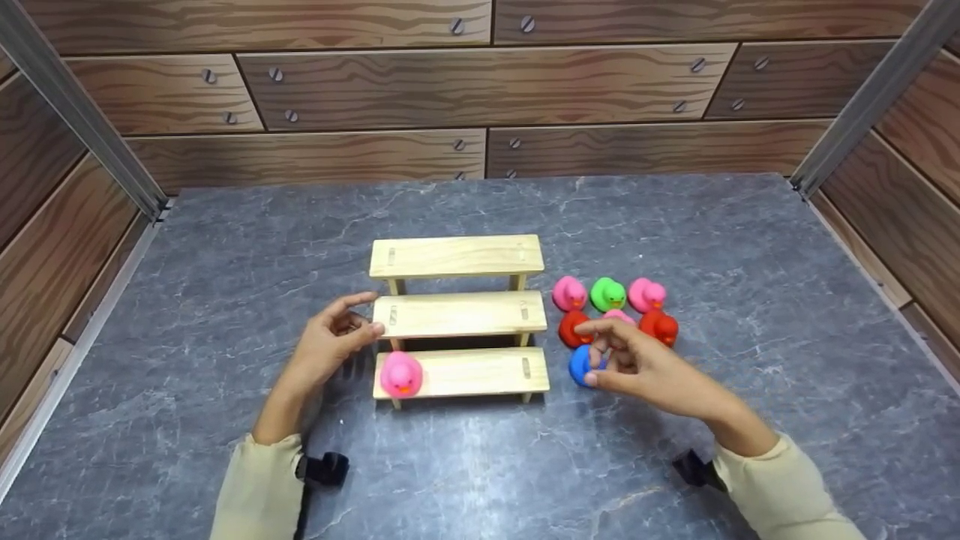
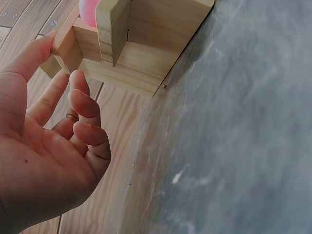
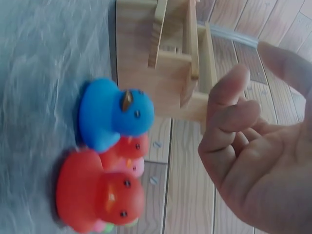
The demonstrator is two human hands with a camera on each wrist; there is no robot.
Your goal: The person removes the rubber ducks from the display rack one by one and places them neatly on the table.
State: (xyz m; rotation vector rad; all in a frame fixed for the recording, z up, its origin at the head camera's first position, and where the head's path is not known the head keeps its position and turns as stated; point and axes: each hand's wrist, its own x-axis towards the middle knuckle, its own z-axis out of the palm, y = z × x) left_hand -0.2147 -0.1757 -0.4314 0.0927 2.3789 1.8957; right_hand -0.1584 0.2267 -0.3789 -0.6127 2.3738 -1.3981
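A pale wooden stand with three steps [image 1: 459, 315] is in the middle of the head view. A pink rubber duck [image 1: 402, 375] sits at the left end of its lowest step. My left hand [image 1: 330, 337] holds the left end of the middle step between thumb and index finger; the other fingers curl loosely [image 2: 53, 141]. Above the blue rubber duck [image 3: 114, 114] hovers my right hand [image 1: 637, 367], thumb and index finger apart, nothing between them. In the head view this hand partly covers the blue duck and a pink duck [image 1: 619, 316] behind it.
Right of the stand, several more ducks stand close together: a green duck [image 1: 607, 294], pink ducks [image 1: 646, 295] and red ducks [image 1: 660, 328]. Wood-patterned panels [image 1: 480, 86] enclose the grey marbled table [image 1: 480, 472] at the back and both sides.
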